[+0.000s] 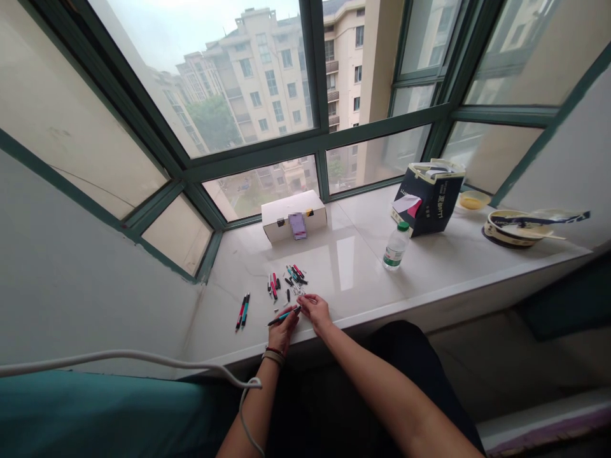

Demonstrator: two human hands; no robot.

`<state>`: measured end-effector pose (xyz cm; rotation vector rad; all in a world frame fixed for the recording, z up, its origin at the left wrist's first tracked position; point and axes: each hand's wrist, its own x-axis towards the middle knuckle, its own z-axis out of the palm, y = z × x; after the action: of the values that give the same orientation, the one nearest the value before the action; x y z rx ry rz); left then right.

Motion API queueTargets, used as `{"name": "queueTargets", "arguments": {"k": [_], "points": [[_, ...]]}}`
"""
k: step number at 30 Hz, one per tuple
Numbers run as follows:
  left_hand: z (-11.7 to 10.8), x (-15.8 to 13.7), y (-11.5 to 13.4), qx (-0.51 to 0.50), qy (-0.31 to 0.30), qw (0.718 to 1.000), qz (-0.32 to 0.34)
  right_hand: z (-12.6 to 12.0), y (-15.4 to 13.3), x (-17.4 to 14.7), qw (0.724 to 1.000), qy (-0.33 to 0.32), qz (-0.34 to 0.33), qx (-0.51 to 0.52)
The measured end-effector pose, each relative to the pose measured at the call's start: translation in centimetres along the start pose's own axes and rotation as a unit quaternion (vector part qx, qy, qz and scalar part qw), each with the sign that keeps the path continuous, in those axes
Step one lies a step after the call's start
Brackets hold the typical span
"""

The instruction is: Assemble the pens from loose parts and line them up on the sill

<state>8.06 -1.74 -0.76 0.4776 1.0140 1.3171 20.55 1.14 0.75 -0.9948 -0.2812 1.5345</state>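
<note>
- Near the front edge of the white sill (353, 254), a teal-and-black pen (285, 316) is held at a slant, its far end pointed toward the right hand.
- By the left hand (284, 327) the pen is pinched between thumb and fingers; a band (273, 355) is worn on that wrist.
- The fingertips of the right hand (316, 310) are drawn together just beside the pen's end; whether a small part is gripped there cannot be told.
- Beyond the hands, loose pen parts (296, 275) in red, teal, black and silver are heaped, and a smaller cluster of red and black pieces (273, 285) is laid to their left.
- Farther left, a red-and-black pen (240, 313) and a teal-and-black one are set side by side.
- Against the window side a white box (277, 228) is placed, with a purple packet (298, 226) at its front.
- To the right, a green-capped bottle (395, 248) is stood upright before a dark carton (432, 203); beyond them a yellowish bowl (473, 200) and a patterned tub (510, 230) are seen.
- At lower left, a white cable (143, 357) is stretched across the view.
</note>
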Motion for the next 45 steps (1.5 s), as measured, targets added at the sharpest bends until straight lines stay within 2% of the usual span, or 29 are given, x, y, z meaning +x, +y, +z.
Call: {"name": "queueTargets", "arguments": {"k": [21,26,34,40,45], "points": [[0.4,0.3,0.3,0.017,0.021,1.000,-0.011,-1.1,0.6,0.2,0.998,-0.053,0.020,-0.018],[0.4,0.6,0.2,0.015,0.030,0.999,-0.017,-1.7,0.4,0.2,0.995,-0.092,0.021,-0.039],[0.7,0.4,0.2,0.011,0.060,0.998,-0.007,-1.6,0.6,0.2,0.990,-0.110,0.015,-0.084],[1.0,0.1,0.6,-0.013,0.086,0.996,-0.014,-1.5,0.6,0.4,0.983,-0.130,-0.013,-0.128],[1.2,0.1,0.7,-0.007,0.102,0.994,-0.023,-2.0,-0.6,1.1,0.950,-0.159,-0.083,-0.255]]}}
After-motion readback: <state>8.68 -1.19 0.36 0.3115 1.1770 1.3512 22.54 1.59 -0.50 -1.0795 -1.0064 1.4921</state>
